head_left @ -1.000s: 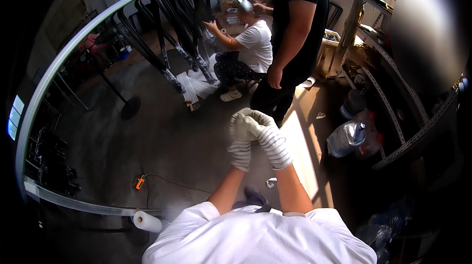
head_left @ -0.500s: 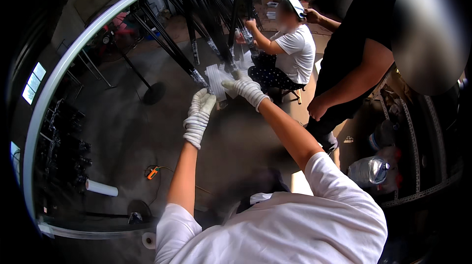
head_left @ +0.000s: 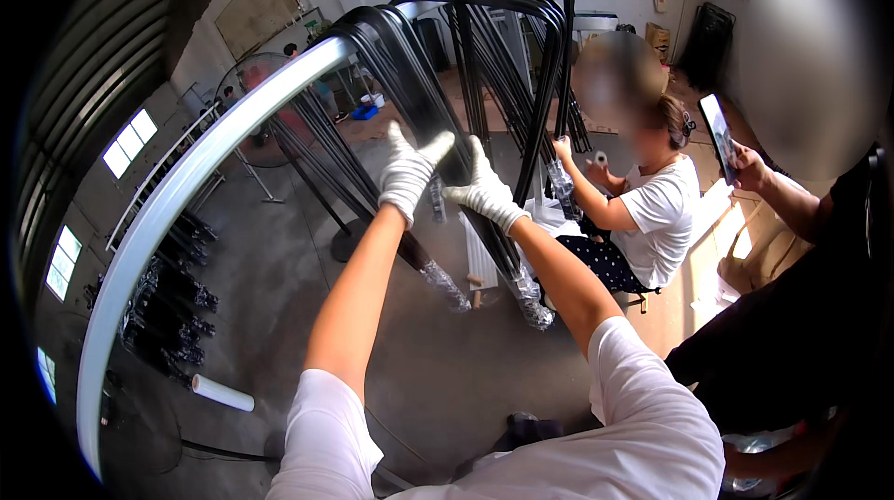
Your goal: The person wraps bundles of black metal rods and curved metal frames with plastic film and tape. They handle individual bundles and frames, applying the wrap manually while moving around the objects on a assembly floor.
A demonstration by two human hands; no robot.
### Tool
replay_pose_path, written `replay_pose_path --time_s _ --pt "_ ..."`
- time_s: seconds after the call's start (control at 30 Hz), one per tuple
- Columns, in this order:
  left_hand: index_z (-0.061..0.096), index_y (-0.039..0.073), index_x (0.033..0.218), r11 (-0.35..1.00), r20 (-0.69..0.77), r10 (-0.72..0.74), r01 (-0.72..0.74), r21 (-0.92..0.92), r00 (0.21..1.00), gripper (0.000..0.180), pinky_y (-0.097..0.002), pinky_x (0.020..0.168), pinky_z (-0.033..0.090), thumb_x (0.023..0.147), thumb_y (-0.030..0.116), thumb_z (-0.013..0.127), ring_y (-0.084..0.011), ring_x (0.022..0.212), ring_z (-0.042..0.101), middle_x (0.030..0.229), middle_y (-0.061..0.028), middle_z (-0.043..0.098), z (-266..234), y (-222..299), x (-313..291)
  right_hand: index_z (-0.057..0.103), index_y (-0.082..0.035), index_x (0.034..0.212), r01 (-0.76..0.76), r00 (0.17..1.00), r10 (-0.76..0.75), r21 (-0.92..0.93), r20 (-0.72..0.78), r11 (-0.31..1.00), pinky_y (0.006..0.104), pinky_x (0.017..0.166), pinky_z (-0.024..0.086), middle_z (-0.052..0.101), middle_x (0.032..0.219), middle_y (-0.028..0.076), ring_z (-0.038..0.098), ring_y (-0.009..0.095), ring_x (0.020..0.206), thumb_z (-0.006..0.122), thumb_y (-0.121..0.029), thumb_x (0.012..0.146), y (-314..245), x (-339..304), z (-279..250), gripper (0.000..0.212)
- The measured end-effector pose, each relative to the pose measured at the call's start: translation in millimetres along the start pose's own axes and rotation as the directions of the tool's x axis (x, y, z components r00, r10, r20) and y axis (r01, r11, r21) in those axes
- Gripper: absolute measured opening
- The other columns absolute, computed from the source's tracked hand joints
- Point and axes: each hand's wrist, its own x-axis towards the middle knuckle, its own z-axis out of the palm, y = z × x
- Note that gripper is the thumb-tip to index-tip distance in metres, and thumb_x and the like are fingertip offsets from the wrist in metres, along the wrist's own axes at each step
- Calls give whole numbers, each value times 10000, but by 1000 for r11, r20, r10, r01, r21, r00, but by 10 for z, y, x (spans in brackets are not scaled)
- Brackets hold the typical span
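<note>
Long black bent tubes hang in bundles over a thick white rail. Clear film wraps the lower ends of the tubes. My left hand, in a white knit glove, is raised in front of the middle bundle with thumb and fingers spread. Close by on its right is my right hand, gloved the same way, its thumb apart from the fingers. Both hands are open and show nothing held. Whether either one touches the blurred tubes I cannot tell.
At right, a seated co-worker handles the wrapped end of another tube bundle. A standing person in black holds up a phone. On the floor at left lies a white roll, near more black wrapped pieces.
My view has tilted up, showing the tube tops and the rail. Both hands have left the wrapped lower ends and come up along the tubes, fingers now spread.
</note>
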Motion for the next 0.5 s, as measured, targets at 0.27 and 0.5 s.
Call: replay_pose_path --time_s 0.27,0.5 --pt "383 -55 1237 295 397 667 265 -918 630 587 -448 967 383 774 212 627 -278 1016 538 1151 -168 527 -232 32 787 337 -131 1265 -1 997 -14 203 77 979 326 846 434 593 1012 153 575 288 955 774 -212 504 -405 -121 100 881" --pt "291 -41 1293 344 362 745 142 -928 560 742 -413 938 380 732 286 652 -240 973 521 1081 -141 525 -673 -16 126 360 -179 1221 -6 988 -7 85 153 996 369 689 473 615 772 137 613 322 742 700 -158 487 -762 -725 339 809"
